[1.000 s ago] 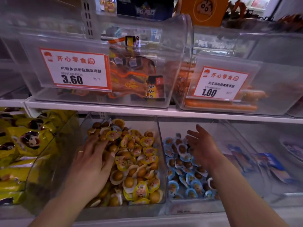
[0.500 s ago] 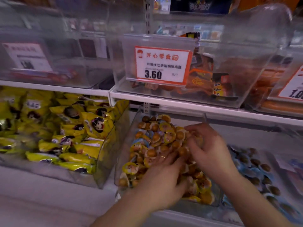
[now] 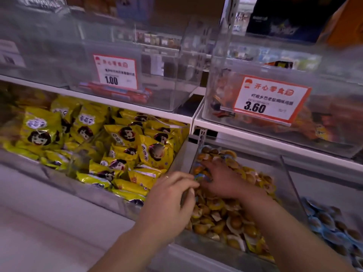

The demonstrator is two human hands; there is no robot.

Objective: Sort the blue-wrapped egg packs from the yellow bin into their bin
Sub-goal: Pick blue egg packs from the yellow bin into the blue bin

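Head view looks down at a clear bin (image 3: pixel 284 173) heaped with yellow-wrapped egg packs (image 3: pixel 231 216). Both hands meet at its left wall. Right hand (image 3: pixel 222 179) lies spread on the heap, fingers over a blue-wrapped egg pack (image 3: pixel 202 176), mostly hidden; whether it is grasped I cannot tell. Left hand (image 3: pixel 172 195) curls its fingers at the same spot, seemingly pinching that pack's edge. Right of it, cut off by the frame, sits the bin of blue packs (image 3: pixel 334 226). Yellow snack bags (image 3: pixel 121 146) fill the left bin.
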